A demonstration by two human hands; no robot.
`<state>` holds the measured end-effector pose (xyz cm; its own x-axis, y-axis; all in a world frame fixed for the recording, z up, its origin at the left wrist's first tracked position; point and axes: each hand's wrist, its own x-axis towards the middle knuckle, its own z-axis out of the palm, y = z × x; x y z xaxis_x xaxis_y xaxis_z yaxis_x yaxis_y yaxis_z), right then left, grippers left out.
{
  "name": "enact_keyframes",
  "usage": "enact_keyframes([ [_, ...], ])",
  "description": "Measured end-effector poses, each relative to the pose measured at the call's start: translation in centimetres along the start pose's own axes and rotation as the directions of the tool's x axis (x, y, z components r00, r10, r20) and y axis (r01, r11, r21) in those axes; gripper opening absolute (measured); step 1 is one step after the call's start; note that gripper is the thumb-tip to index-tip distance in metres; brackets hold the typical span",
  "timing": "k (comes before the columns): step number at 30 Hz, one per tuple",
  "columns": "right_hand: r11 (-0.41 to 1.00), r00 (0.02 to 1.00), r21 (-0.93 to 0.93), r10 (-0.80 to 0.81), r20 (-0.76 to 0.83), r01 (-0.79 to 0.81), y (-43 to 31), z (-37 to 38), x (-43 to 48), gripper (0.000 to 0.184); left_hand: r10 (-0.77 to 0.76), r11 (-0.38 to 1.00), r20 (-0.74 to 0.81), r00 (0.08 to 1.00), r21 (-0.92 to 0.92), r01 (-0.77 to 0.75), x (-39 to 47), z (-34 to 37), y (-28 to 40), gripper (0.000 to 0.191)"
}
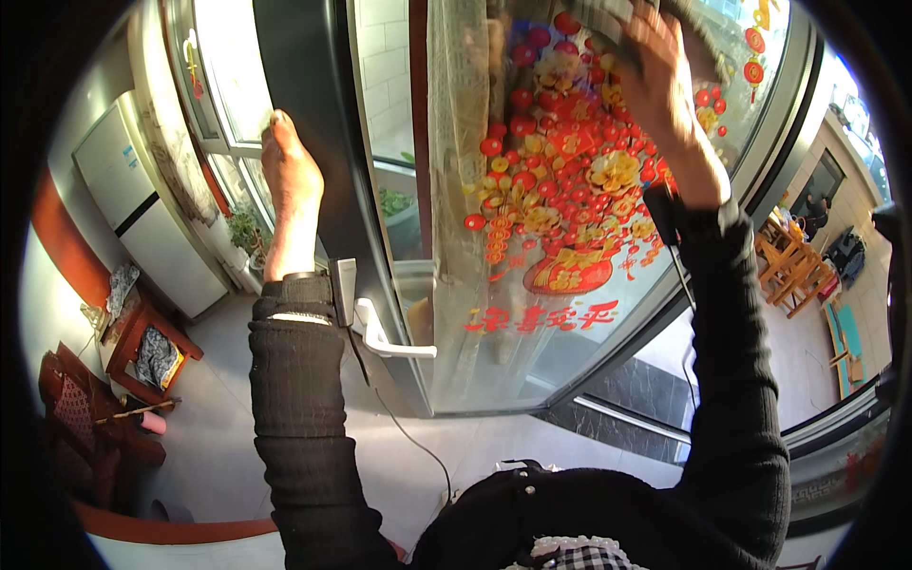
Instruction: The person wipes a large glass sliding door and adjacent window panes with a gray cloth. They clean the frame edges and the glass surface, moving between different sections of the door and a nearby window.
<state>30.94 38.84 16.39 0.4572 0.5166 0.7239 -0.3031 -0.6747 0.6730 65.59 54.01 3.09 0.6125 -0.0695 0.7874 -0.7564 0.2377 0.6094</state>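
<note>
My left hand (292, 174) is closed at the edge of the dark door frame (320, 135), thumb up; its fingertips are hidden. Below that wrist, a white lever handle (381, 338) sticks out from the door. My right hand (659, 85), blurred, is raised against the door's glass pane (491, 370) with its fingers spread over a dark, cloth-like thing (695, 35). The pane bears a red and gold decal (563, 192) of flowers, berries and a pouch, with red writing under it. A sheer curtain (459, 214) shows along the pane's left side.
Cables run from a small grey box (344, 288) at my left wrist and a black device (662, 210) at my right. At left stand a white refrigerator (142, 206), a potted plant (247, 231) and a wooden side table (153, 349). Wooden chairs (794, 267) and a distant person (816, 214) appear at right.
</note>
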Motion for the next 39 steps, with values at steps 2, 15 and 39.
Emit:
enact_keyframes([
  [2,0.983,0.979,0.061,0.181,-0.09,-0.176,-2.2,1.5,2.9,0.037,-0.018,1.0,0.007,1.0,-0.005,0.018,0.0,0.2,-0.6,0.071],
  [15,0.812,0.654,0.553,-0.318,0.687,-0.186,-27.4,6.2,-24.2,0.026,-0.086,0.991,0.074,0.994,-0.099,0.093,1.9,0.9,-4.1,0.072],
  [39,0.836,0.846,0.135,0.533,0.025,-0.531,-1.4,-6.4,-31.0,0.03,-0.235,0.963,-0.062,0.97,-0.151,0.224,1.8,-1.2,-2.2,0.08],
])
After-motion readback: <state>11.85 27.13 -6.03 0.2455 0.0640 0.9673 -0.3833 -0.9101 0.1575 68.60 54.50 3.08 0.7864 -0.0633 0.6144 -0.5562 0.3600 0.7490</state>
